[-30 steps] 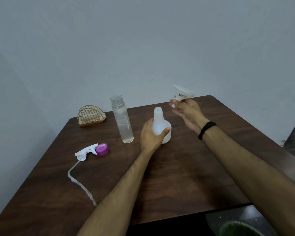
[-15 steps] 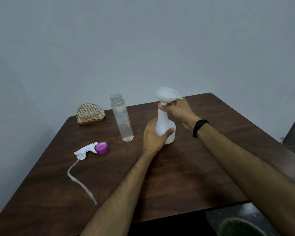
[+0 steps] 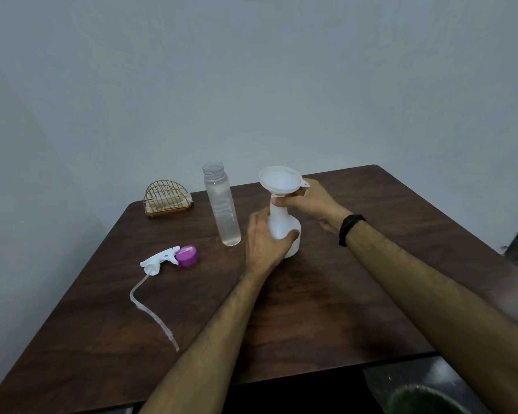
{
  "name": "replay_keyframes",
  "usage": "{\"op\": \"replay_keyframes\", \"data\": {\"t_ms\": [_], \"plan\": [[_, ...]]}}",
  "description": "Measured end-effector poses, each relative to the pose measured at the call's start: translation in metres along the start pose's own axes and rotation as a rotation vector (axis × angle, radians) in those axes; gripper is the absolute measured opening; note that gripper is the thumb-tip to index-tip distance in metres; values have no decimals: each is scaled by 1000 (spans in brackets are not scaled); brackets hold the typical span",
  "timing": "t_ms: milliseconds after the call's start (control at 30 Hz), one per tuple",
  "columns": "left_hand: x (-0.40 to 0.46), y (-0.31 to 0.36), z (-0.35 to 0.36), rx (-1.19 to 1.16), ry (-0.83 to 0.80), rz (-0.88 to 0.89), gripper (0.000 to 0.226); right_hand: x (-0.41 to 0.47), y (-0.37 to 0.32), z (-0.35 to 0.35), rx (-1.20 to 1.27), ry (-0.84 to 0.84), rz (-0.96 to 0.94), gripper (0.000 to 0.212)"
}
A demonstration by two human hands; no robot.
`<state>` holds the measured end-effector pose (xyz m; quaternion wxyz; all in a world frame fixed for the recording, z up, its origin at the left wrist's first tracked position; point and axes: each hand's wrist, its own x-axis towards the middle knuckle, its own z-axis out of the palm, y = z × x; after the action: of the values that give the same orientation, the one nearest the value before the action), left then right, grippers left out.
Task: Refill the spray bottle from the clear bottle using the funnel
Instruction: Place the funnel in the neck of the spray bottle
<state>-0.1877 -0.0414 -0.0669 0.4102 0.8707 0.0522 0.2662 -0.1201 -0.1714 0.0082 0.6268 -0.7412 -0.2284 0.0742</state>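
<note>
Head cam: funnel [image 3: 281, 182] sits in the spray bottle [image 3: 283, 225] neck mid-table, right hand [image 3: 310, 201] pinching it, left hand [image 3: 263, 243] gripping the body. Clear bottle [image 3: 222, 204] stands untouched just left, so pouring's left.

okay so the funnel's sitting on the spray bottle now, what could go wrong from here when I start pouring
1. The funnel is wide and sits high on the narrow neck of the spray bottle; if the right hand lets go, it may tip.
2. The clear bottle is tall, uncapped, nearly full and stands close beside the left hand; a careless reach could knock it over.
3. Its mouth is wide, so a fast pour might overflow the funnel.
</note>
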Motion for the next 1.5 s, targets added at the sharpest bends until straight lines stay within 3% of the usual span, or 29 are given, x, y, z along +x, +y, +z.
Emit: {"op": "replay_keyframes", "data": {"t_ms": [133,333,500,600,700,800,1033,1367,1433,1500], "plan": [[8,6,-6,-52,40,-30,69,-4,0,3,-2,-46,-18,46],[25,28,-11,-210,120,33,42,-13,0,-5,8,-86,-82,57],[27,28,-8,-269,141,93,23,-16,12,-20,26,-136,-37,81],[24,23,-11,-269,171,84,20,-21,24,-26,115,-73,-63,85],[21,16,-22,-312,211,52,17,-24,32,-22,236,82,-77,75],[14,11,-39,-307,269,0,17,-15,38,-8,204,169,-19,47],[7,-7,-83,-198,317,12,25,13,41,47,92,56,106,25],[-3,-28,-106,-136,425,-14,20,46,31,103,-98,-94,82,100],[-5,-28,-99,-127,464,-25,24,50,28,110,-136,-109,55,108],[-7,-26,-92,-144,492,-46,28,53,26,115,-158,-117,15,103]]}}
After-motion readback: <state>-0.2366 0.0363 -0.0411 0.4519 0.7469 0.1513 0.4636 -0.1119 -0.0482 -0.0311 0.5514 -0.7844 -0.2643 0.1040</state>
